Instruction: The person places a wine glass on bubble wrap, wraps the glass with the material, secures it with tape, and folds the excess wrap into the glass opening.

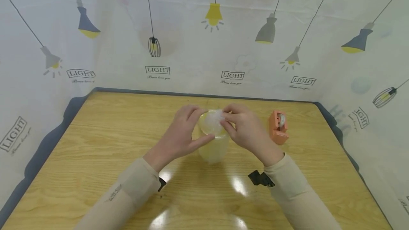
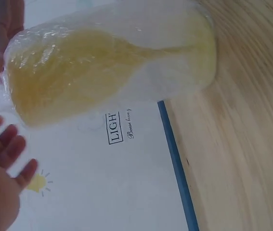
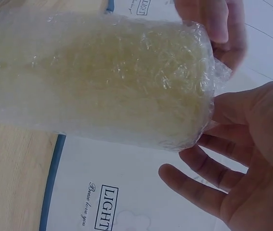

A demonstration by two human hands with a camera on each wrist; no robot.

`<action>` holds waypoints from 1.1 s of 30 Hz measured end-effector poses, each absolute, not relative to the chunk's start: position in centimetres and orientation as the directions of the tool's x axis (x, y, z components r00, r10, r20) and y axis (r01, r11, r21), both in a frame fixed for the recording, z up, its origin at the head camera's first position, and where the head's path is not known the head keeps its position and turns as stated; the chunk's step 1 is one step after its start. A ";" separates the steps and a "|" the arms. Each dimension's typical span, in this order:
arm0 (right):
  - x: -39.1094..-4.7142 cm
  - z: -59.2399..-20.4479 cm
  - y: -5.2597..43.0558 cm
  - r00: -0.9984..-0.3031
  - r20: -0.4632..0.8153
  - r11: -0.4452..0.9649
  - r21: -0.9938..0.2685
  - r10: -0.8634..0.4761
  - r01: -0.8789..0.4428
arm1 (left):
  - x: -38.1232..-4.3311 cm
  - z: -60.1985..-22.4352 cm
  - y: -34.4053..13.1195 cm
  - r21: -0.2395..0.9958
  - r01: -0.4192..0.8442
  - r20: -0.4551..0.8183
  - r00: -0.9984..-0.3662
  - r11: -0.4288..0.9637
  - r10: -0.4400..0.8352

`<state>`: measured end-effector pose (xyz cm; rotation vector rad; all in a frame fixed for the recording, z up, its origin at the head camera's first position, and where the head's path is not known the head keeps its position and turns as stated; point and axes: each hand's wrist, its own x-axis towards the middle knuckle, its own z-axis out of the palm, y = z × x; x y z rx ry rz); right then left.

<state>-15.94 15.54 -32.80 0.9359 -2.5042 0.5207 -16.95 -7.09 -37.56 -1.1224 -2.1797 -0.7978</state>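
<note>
A yellow stemmed glass [image 2: 85, 72] shows hazily through a cylinder of clear bubble wrap [image 3: 97, 82], standing on the table. My left hand [image 1: 177, 134] spans the cylinder's upper rim, thumb on the near side and a finger on the far side. In the left wrist view, its other fingers [image 2: 11, 149] hang off the wrap. With thumb and fingertips, my right hand [image 1: 247, 129] pinches a bunched flap of the wrap over the top opening. Its lower fingers [image 3: 199, 192] spread away from the cylinder in the right wrist view.
An orange tape dispenser [image 1: 278, 127] with a roll in it stands to the right of my right hand. The wooden table [image 1: 105, 134] ends at a wall cloth [image 1: 191, 77] printed with lamps, with a dark blue border along the edge.
</note>
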 end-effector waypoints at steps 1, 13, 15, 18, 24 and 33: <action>-15.9 -32.8 15.5 -0.688 0.498 0.703 -0.198 -0.528 -0.683 | -16.9 -37.6 -7.2 0.202 0.857 0.720 -0.458 0.474 0.522; -16.1 -32.3 15.5 -0.695 0.426 0.690 -0.197 -0.580 -0.697 | -16.5 -38.9 -7.6 -0.122 0.878 0.707 -0.250 0.462 0.661; -16.2 -32.2 15.5 -0.688 0.416 0.679 -0.199 -0.594 -0.707 | -16.5 -39.1 -7.6 -0.098 0.881 0.699 -0.271 0.463 0.662; -16.3 -32.3 15.7 -0.680 0.402 0.666 -0.200 -0.613 -0.718 | -16.6 -39.4 -7.5 -0.070 0.884 0.694 -0.290 0.463 0.659; -16.1 -32.4 16.4 -0.689 0.361 0.652 -0.239 -0.629 -0.720 | -16.9 -39.5 -7.5 -0.036 0.884 0.686 -0.318 0.467 0.655; -15.8 -33.4 17.3 -0.651 0.410 0.598 -0.266 -0.639 -0.756 | -16.7 -39.6 -7.7 -0.017 0.879 0.665 -0.346 0.477 0.662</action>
